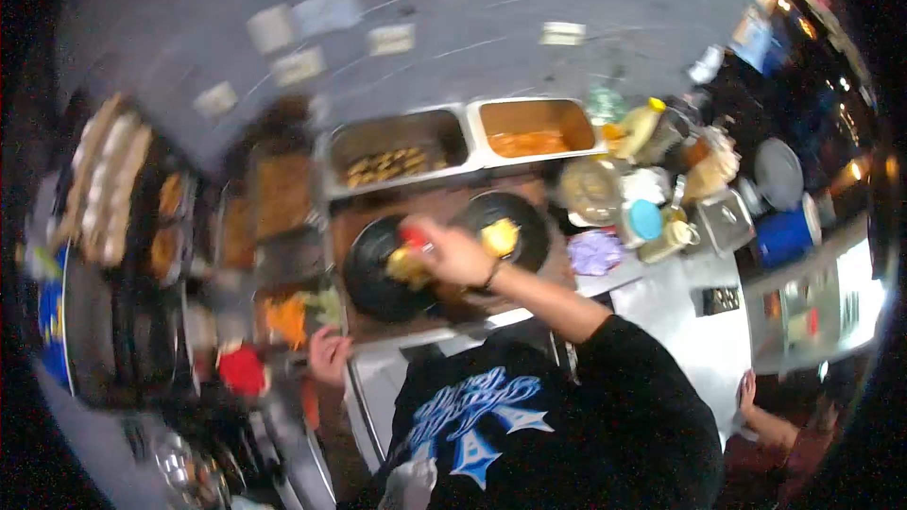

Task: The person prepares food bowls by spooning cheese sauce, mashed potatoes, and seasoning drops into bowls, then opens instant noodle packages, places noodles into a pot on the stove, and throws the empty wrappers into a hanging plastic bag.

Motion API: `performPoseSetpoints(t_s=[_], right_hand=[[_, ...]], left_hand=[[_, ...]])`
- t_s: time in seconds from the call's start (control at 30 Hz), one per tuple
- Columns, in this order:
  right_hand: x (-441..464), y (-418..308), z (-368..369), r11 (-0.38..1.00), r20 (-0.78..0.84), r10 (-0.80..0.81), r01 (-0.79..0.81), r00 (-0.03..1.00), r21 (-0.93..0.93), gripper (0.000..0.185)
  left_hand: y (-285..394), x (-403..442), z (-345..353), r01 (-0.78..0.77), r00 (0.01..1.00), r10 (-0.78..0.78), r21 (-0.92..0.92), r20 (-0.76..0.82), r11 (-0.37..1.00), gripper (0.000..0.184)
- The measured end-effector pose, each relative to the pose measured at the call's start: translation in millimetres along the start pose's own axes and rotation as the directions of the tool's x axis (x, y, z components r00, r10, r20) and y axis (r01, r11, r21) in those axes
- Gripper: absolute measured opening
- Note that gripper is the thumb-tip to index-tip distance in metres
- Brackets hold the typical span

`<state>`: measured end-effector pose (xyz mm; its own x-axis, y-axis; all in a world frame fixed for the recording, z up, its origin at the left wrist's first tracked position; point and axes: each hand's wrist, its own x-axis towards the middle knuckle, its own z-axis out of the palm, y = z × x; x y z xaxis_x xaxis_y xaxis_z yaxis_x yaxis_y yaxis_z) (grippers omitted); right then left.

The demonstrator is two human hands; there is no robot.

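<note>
My right hand (455, 253) reaches over a round black bowl (364, 269) that holds yellowish food (406, 267). Its fingers are closed around a small red thing (413, 233), too blurred to name. Beside it stands a second black bowl (531, 231) with a yellow lump of food (500, 237) inside. My left hand (329, 356) is low at the counter edge, empty, with its fingers apart. Close to it is a tray of orange shreds (285, 319) and pale green pieces (326, 306).
Behind the bowls are metal pans, one with brown pieces (387, 166), one with orange food (529, 143). Jars, a blue-lidded tub (641, 220) and a purple cloth-like item (595, 252) crowd the right. Egg trays (113, 184) stand left. Another person's hand (747, 392) rests at lower right.
</note>
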<state>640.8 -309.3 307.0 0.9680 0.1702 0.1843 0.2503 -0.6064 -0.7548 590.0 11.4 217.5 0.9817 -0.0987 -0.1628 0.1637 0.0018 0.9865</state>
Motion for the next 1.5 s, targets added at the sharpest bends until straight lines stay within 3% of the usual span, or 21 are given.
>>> performPoseSetpoints(t_s=[0.07,0.13,0.2,0.27,0.33,0.4,0.43,0.5,0.53,0.67,0.7,0.77,1.03,1.1,1.2,1.23,1.27,1.33,1.37,1.43,1.5], right_hand=[[-3,4,-6,0.997,-0.047,-0.07,0.072,0.996,0.025,0.042],[-12,14,-21,0.977,-0.138,-0.213,0.21,0.967,-0.032,0.038],[-24,24,-54,0.98,-0.102,-0.171,0.159,0.98,-0.117,0.039],[-41,45,-101,0.965,-0.239,-0.234,0.194,0.943,-0.178,0.04],[-66,49,-174,0.982,-0.39,0.103,-0.156,0.915,-0.107,0.047],[-90,67,-245,0.857,-0.569,0.397,-0.512,0.72,-0.05,0.062],[-102,118,-265,0.876,-0.762,-0.025,-0.353,0.647,-0.328,0.065],[-120,157,-313,0.829,-0.832,-0.094,-0.419,0.547,-0.369,0.066],[-127,192,-326,0.789,-0.877,0.009,-0.542,0.48,-0.289,0.07],[-136,282,-352,0.779,-0.902,0.091,-0.594,0.422,-0.199,0.066],[-134,302,-349,0.782,-0.898,0.109,-0.594,0.427,-0.187,0.066],[-131,334,-343,0.741,-0.836,0.354,-0.671,0.42,-0.024,0.066],[-128,359,-316,0.71,-0.722,0.481,-0.705,0.497,-0.012,0.058],[-139,322,-315,0.802,-0.87,-0.03,-0.508,0.492,-0.315,0.049],[-176,224,-281,0.951,-0.896,0.077,-0.302,0.437,-0.066,0.031],[-202,219,-249,0.968,-0.843,0.147,-0.25,0.518,0.015,0.026],[-228,221,-223,0.899,-0.591,0.366,-0.438,0.719,0.024,0.024],[-255,228,-174,0.963,-0.525,0.04,-0.173,0.85,-0.208,0.029],[-257,228,-161,0.96,-0.533,0.042,-0.182,0.845,-0.213,0.029],[-257,229,-141,0.758,-0.708,0.287,-0.604,0.646,-0.245,0.027],[-265,247,-130,0.719,-0.623,0.319,-0.611,0.714,-0.332,0.027]], left_hand=[[-5,17,7,0.025,0.999,-0.024,0.044,-0.037,0.999,0.045],[-15,38,2,-0.076,0.99,0.074,0.014,0.123,0.997,0.045],[28,31,44,-0.143,0.99,0.141,0.056,0.029,0.988,0.045],[50,29,75,-0.211,0.977,0.209,0.092,0.032,0.973,0.045],[60,29,100,-0.26,0.964,0.264,0.125,-0.015,0.957,0.044],[66,24,125,-0.247,0.968,0.251,0.131,-0.016,0.96,0.042],[65,22,136,-0.244,0.968,0.25,0.139,-0.022,0.96,0.042],[66,15,160,-0.236,0.97,0.241,0.138,-0.016,0.962,0.041],[66,12,175,-0.228,0.972,0.234,0.149,-0.025,0.962,0.041],[76,-8,229,-0.137,0.99,0.142,0.168,-0.02,0.976,0.039],[79,-12,240,-0.126,0.992,0.128,0.188,0.0,0.974,0.039],[88,-21,264,-0.094,0.996,0.092,0.227,0.021,0.969,0.039],[105,-23,330,-0.145,0.968,0.026,0.476,0.248,0.867,0.037],[100,-20,338,-0.149,0.954,-0.008,0.493,0.301,0.857,0.036],[97,-15,352,-0.225,0.914,-0.005,0.515,0.407,0.827,0.036],[93,-13,357,-0.224,0.903,-0.013,0.497,0.429,0.838,0.036],[89,-13,362,-0.222,0.893,-0.02,0.479,0.449,0.849,0.036],[87,-9,376,-0.254,0.853,-0.034,0.471,0.521,0.844,0.035],[83,-9,383,-0.274,0.835,-0.037,0.473,0.549,0.838,0.035],[86,-9,404,-0.354,0.753,-0.032,0.446,0.657,0.822,0.034],[82,-11,424,-0.435,0.649,-0.003,0.374,0.761,0.819,0.034]])
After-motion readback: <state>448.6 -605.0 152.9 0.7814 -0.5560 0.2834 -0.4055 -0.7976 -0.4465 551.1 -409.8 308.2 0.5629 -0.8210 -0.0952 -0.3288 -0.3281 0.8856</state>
